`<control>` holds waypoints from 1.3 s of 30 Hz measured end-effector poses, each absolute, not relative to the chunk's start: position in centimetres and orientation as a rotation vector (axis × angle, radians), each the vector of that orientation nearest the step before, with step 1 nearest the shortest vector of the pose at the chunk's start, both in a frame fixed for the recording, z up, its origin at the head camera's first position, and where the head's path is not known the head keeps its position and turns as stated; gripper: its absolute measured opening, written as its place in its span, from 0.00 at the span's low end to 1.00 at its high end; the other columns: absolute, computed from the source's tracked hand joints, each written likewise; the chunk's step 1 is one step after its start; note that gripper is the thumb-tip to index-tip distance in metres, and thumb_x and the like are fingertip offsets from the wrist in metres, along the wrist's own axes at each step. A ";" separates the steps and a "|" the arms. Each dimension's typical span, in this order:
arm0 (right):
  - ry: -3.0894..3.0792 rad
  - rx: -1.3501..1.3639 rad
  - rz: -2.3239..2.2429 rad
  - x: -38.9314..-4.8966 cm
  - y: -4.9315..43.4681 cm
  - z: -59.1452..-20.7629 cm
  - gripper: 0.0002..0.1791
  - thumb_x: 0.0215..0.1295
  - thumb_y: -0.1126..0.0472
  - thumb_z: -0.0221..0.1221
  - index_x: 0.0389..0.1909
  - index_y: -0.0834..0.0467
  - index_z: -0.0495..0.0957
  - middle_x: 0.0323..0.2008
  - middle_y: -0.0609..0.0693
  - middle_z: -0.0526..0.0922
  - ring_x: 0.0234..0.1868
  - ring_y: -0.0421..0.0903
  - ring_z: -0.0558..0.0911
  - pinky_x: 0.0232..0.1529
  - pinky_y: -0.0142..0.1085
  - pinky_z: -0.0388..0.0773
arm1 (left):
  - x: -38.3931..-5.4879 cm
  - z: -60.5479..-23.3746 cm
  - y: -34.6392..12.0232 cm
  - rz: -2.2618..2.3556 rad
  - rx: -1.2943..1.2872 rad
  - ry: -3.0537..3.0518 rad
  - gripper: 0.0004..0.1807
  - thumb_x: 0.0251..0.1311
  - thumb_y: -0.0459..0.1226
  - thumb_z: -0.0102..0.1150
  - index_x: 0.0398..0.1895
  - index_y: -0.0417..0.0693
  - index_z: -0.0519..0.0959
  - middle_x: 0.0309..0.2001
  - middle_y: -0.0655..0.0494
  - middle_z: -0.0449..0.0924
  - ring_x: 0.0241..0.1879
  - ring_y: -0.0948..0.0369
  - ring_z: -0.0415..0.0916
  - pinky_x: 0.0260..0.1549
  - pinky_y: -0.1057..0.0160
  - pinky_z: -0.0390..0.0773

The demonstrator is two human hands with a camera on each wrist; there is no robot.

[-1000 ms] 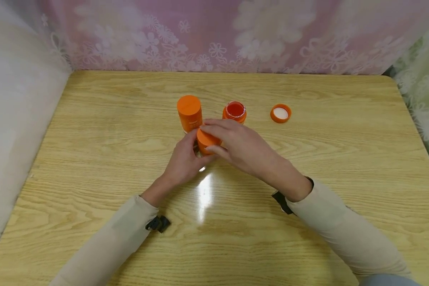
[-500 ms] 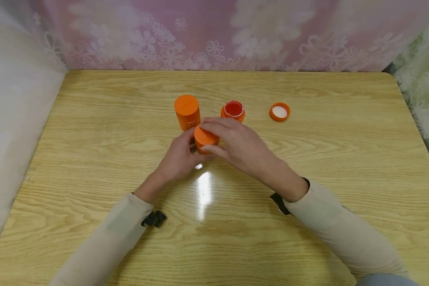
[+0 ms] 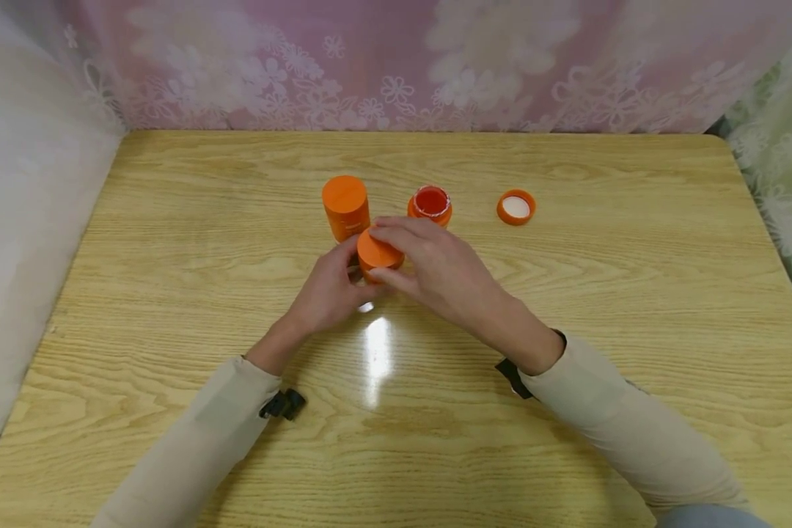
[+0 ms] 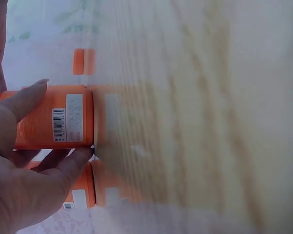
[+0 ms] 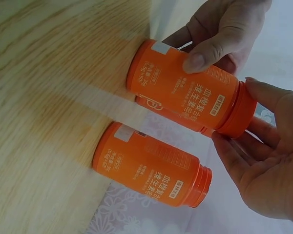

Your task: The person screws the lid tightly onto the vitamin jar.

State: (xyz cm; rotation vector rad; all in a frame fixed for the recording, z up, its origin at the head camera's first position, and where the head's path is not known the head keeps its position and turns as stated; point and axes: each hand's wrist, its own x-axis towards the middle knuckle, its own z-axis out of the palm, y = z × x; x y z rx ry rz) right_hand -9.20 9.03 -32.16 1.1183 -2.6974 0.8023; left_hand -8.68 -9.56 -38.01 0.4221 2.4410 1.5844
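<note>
An orange supplement bottle (image 5: 183, 83) with white lettering stands upright on the wooden table, its orange cap (image 5: 238, 112) on top. My left hand (image 3: 326, 293) grips the bottle's body, thumb on one side and fingers on the other, beside the barcode in the left wrist view. From above, my right hand (image 3: 452, 271) pinches the cap's rim between thumb and fingers. Just behind is an uncapped orange bottle (image 3: 431, 202), its mouth showing red inside. A capped orange bottle (image 3: 345, 202) stands at the back left, close to my left fingertips.
To the right of the uncapped bottle, a loose orange cap (image 3: 516, 207) lies with its white inside facing up. The wooden table (image 3: 600, 293) ends at the back against a pink floral curtain (image 3: 396, 66). White fabric (image 3: 33, 183) hangs along the left side.
The head view has shifted slightly, moving the whole scene a little to the left. Both hands keep their hold on the bottle and cap, with only a slight shift of the right wrist.
</note>
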 end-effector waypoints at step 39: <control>-2.766 0.729 0.849 -11.2 21.4 -28.7 0.26 0.67 0.56 0.59 0.66 0.55 0.69 0.69 0.48 0.61 0.68 0.52 0.62 0.62 0.55 0.63 | -1.9 -31.3 -3.4 1.702 0.478 2.271 0.40 0.61 0.37 0.62 0.73 0.46 0.52 0.69 0.59 0.55 0.66 0.62 0.57 0.62 0.63 0.64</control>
